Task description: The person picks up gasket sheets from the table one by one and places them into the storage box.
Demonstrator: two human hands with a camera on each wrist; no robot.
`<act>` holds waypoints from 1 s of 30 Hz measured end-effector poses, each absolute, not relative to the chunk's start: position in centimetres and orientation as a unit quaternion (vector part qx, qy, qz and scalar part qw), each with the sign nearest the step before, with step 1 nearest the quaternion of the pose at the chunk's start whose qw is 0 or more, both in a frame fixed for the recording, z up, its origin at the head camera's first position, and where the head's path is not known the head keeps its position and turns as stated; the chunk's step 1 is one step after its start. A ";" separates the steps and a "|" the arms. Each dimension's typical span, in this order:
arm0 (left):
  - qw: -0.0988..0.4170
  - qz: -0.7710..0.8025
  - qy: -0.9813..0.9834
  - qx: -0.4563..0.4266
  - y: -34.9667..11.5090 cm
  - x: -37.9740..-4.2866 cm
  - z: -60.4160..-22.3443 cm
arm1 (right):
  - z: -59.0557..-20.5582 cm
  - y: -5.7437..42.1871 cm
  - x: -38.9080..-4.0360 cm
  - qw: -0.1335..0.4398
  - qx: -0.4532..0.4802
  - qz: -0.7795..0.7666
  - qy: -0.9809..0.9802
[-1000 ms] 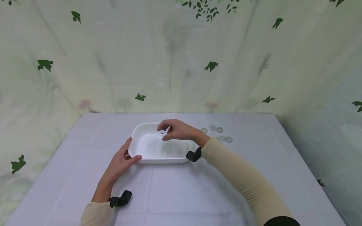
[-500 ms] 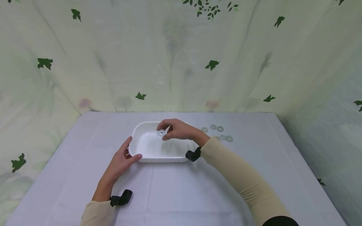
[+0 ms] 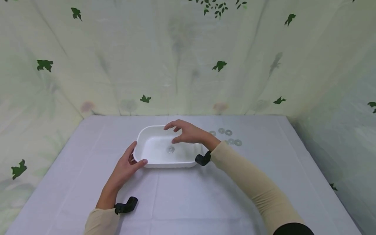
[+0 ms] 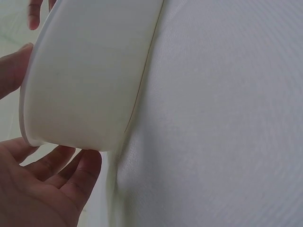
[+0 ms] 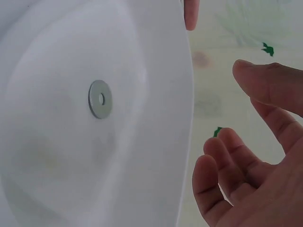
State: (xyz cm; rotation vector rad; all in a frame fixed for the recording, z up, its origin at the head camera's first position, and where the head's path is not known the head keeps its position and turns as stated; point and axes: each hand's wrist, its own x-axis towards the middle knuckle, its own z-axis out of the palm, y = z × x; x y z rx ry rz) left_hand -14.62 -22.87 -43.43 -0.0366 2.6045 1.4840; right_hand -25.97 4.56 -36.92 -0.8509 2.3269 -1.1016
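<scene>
A white oblong tray (image 3: 170,165) with a raised rim stands on the table. My left hand (image 3: 122,172) grips its left end, thumb at the front rim and fingers around the side; the left wrist view shows those bent fingers (image 4: 87,172) against the outer wall. Inside the tray, one flat metal washer (image 3: 170,149) lies on the floor, and its centre hole is plain in the right wrist view. My right hand (image 3: 191,133) hovers over the back right of the tray, thumb and fingers spread apart and holding nothing.
Several loose washers (image 3: 228,132) lie on the white-covered table (image 3: 182,199) to the right of the tray, some partly behind my right wrist. A pale curtain (image 3: 176,65) with leaf prints hangs behind the table's back edge.
The washer pinched in my right hand has been let go and now rests in the tray. My right thumb and fingers have spread and lifted slightly. My left hand keeps its grip.
</scene>
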 end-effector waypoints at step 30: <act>0.081 0.488 0.869 -0.010 -22.9 -14.7 -43.4 | -38.8 22.8 -29.1 0.172 -0.190 -0.373 0.892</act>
